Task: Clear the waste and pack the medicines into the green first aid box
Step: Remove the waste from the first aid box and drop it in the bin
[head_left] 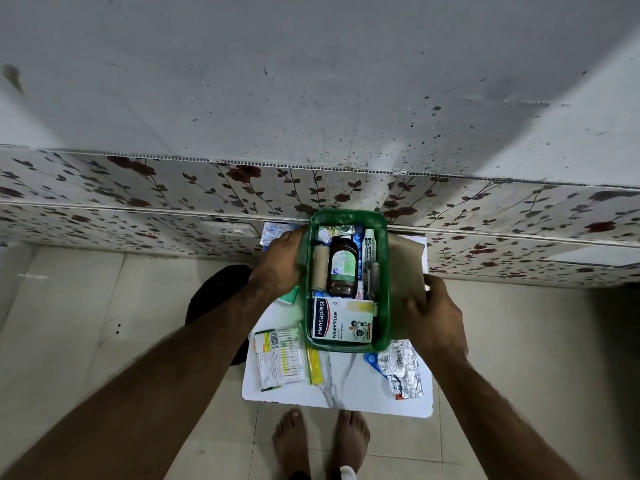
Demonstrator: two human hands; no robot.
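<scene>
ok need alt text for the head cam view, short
Seen from above, a person's left hand grips the side of an open green plastic first aid box of medicines on a small white marble-patterned table, while the right hand touches brown paper beside it.

My left hand (277,259) curls forward with fingers bent; my right hand (434,318) lies palm-down, fingers spread; both forearms extended.

The translucent green plastic first aid box (348,345) stands open on the white marble-patterned table (341,389), holding a brown glass syrup bottle (343,266), a beige bandage roll (320,267), a white Hansaplast carton (341,320) and a white ointment tube (369,244). Beside it lie a crumpled silver blister strip (401,368) and a clear packet of cotton buds (281,358).
</scene>
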